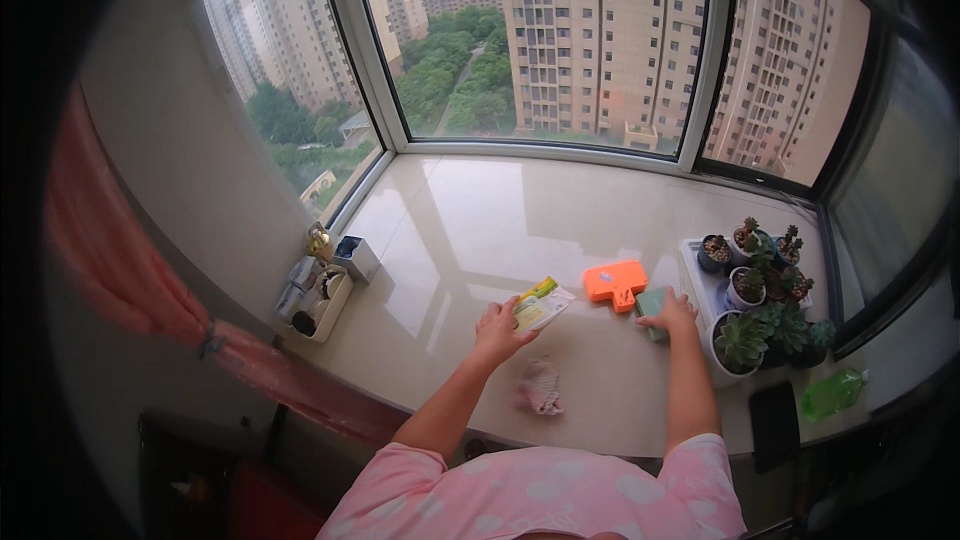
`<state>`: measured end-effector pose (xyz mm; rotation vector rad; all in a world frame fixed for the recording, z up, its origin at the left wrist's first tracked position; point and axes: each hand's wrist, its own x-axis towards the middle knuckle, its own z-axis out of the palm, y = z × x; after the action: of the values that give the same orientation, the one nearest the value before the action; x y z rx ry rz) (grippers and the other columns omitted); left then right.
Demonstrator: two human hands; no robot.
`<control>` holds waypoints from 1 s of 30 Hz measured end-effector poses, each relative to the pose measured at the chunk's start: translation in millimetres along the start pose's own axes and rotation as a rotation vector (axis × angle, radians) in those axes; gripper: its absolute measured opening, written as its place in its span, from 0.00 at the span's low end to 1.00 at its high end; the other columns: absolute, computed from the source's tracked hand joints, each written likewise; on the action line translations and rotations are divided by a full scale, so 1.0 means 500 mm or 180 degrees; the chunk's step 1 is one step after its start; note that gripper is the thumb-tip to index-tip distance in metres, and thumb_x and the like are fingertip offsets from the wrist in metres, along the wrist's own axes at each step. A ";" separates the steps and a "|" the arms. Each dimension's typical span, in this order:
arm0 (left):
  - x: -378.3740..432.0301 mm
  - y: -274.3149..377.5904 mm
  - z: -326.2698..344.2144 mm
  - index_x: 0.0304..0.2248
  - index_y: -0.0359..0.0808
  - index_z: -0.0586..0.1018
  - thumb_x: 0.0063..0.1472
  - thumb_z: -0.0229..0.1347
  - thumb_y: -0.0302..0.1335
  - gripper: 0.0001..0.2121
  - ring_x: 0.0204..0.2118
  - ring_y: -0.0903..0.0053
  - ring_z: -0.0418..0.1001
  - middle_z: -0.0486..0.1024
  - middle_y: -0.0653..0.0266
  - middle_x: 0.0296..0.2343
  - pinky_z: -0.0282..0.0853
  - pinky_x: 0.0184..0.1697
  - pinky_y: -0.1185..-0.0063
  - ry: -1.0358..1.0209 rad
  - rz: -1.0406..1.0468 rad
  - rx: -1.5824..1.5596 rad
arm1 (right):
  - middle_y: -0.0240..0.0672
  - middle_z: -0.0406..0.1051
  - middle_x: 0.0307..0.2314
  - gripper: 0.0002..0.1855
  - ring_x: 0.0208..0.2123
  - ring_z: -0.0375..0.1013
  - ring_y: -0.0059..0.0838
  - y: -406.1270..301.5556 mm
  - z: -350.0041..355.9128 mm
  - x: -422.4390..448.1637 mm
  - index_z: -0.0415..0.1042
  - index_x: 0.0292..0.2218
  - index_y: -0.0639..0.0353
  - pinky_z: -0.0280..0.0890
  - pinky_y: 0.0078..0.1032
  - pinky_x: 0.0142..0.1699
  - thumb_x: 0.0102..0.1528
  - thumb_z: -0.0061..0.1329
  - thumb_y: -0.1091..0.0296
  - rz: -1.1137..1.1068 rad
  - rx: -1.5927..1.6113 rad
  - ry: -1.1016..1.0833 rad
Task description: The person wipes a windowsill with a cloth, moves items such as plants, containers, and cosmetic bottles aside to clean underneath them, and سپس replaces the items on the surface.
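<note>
My left hand [499, 334] grips a soft packet [541, 307] in white, yellow and green, which bears printing, above the middle of the sill. On the right, my right hand [673, 313] has its fingers spread over a flat green box [651, 306], thumb and fingertips at its sides. An orange plastic device [615, 283] with a short stem lies just left of that box. Between my forearms rests a crumpled pink cloth [540, 387].
Potted succulents [750, 289] crowd a white tray [694, 262] at right. Nearer me are a black flat object [774, 426] and a green bottle [834, 394]. A cream basket [330, 307] and small box [357, 259] stand left. Windows border the glossy sill [450, 240].
</note>
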<state>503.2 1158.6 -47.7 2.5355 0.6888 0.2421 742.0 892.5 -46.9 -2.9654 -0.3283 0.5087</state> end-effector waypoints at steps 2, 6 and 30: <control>-0.002 -0.017 -0.005 0.54 0.44 0.62 0.43 0.62 0.46 0.39 0.45 0.61 0.64 0.65 0.54 0.41 0.59 0.50 0.68 0.0019 0.0002 -0.0027 | 0.48 0.62 0.48 0.54 0.52 0.61 0.45 -0.004 0.001 -0.014 0.53 0.55 0.52 0.54 0.41 0.55 0.31 0.64 0.41 0.0156 0.0078 0.0296; -0.004 -0.059 -0.012 0.54 0.44 0.62 0.43 0.62 0.47 0.39 0.45 0.60 0.64 0.65 0.54 0.41 0.59 0.49 0.67 0.0034 0.0046 -0.0084 | 0.48 0.65 0.44 0.38 0.43 0.69 0.43 0.000 0.010 -0.034 0.60 0.47 0.61 0.63 0.36 0.46 0.41 0.60 0.51 0.0217 0.0829 0.0968; -0.098 -0.568 -0.278 0.54 0.44 0.61 0.44 0.61 0.45 0.38 0.56 0.62 0.53 0.58 0.56 0.50 0.49 0.55 0.60 0.0907 -0.1254 0.0329 | 0.36 0.67 0.41 0.28 0.43 0.66 0.26 -0.580 0.186 -0.294 0.61 0.49 0.67 0.61 0.24 0.49 0.52 0.53 0.60 -0.1007 0.4881 -0.0454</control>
<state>299.9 1403.9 -74.4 2.4167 1.3205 0.4417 519.3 1147.0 -44.5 -1.3757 -0.2282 0.5453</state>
